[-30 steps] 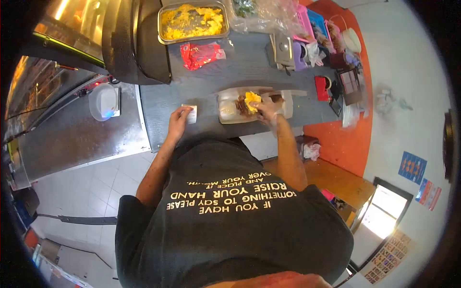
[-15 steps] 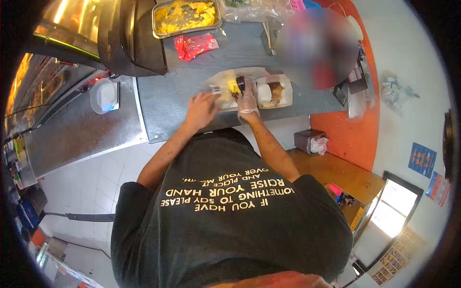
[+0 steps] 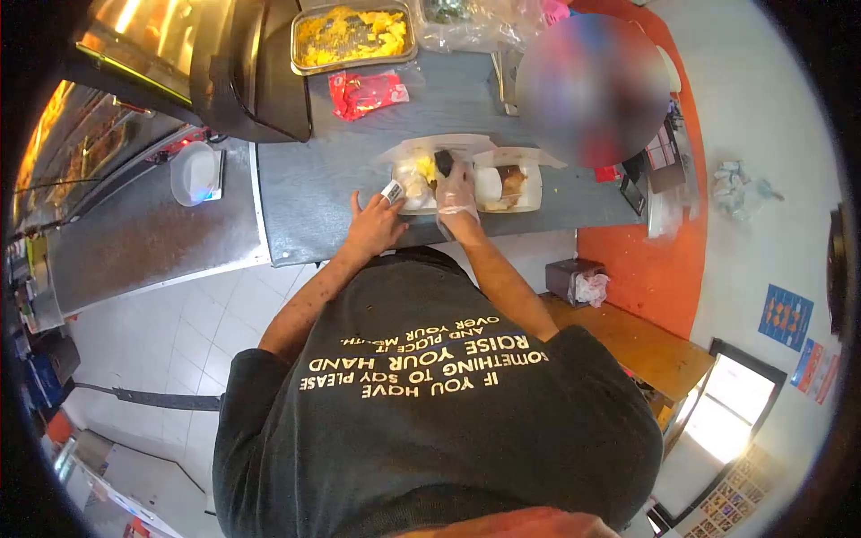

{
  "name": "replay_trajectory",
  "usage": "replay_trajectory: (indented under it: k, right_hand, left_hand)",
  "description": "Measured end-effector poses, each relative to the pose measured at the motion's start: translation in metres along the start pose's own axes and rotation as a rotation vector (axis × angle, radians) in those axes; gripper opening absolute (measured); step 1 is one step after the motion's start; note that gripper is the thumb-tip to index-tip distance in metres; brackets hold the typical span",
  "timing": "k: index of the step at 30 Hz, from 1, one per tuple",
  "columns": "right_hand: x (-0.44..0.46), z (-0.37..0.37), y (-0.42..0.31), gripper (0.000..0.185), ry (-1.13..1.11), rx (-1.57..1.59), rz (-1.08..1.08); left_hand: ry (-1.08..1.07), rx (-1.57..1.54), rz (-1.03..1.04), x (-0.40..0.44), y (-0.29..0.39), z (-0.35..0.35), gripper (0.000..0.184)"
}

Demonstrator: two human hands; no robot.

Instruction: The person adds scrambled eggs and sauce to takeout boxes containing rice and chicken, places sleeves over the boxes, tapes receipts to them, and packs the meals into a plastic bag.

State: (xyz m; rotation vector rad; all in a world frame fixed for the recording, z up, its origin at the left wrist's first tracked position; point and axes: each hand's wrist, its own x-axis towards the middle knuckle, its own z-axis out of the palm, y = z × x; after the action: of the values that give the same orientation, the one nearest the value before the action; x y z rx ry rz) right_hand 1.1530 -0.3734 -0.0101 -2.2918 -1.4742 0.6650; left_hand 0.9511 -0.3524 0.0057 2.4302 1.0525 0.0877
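Two white food boxes stand side by side on the dark counter. The left box holds pale food and a yellow lump; the right box holds something white and brown food. My left hand is bare, at the left box's near left corner, with a small white label between its fingers. Over the right side of the left box is my right hand, in a clear glove, closed round a small black object that is partly hidden by the fingers.
Toward the back lie a tray of yellow food, a red packet and clear plastic bags. A black machine borders the counter at left, beside a round plastic tub. A blurred patch covers the back right.
My right hand has moved left from the right box, and the yellow lump has gone from it; it now holds a black object. My left hand has brought the label to the left box.
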Motion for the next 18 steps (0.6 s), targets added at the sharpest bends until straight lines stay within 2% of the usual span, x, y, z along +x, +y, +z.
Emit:
replay_trajectory:
  k: [1, 3, 4, 6, 8, 10, 11, 12, 14, 16, 18]
  right_hand:
    - [0.000, -0.004, 0.004, 0.053, 0.082, 0.026, -0.085]
    - [-0.002, -0.010, 0.005, 0.057, 0.133, 0.049, -0.153]
    - [-0.004, -0.015, 0.004, 0.059, 0.158, 0.059, -0.187]
    - [0.000, -0.010, 0.010, 0.057, -0.054, 0.088, -0.080]
    - [0.000, -0.009, 0.009, 0.051, -0.043, 0.140, -0.035]
    - [0.002, -0.020, -0.003, 0.040, 0.225, 0.295, -0.232]
    - [0.000, -0.051, -0.036, 0.037, 0.294, 0.481, -0.311]
    - [0.009, -0.068, -0.054, 0.037, 0.287, 0.480, -0.322]
    - [0.034, -0.090, -0.075, 0.037, 0.320, 0.300, -0.100]
    - [0.085, -0.103, -0.084, 0.040, 0.257, 0.314, -0.212]
    - [0.125, -0.132, -0.123, 0.040, 0.031, 0.002, -0.129]
  left_hand:
    - [0.016, -0.023, -0.011, -0.001, 0.002, -0.006, 0.050]
    - [0.032, -0.045, -0.019, -0.004, 0.003, -0.010, 0.048]
    - [0.106, -0.075, -0.045, -0.007, 0.002, -0.011, 0.045]
    - [0.187, -0.107, -0.076, -0.010, -0.001, -0.013, 0.042]
    - [0.345, -0.188, -0.102, -0.010, -0.010, -0.020, 0.037]
    - [0.385, -0.270, -0.188, -0.006, -0.026, -0.034, 0.033]
    - [0.403, -0.362, -0.259, -0.004, -0.032, -0.038, 0.030]
    - [0.413, -0.363, -0.266, 0.002, -0.039, -0.040, 0.030]
    - [0.645, -0.661, -0.319, 0.022, -0.055, -0.046, 0.027]
    - [0.729, -0.593, -0.293, 0.051, -0.069, -0.055, 0.025]
    - [0.735, -0.748, -0.287, 0.085, -0.079, -0.066, 0.027]
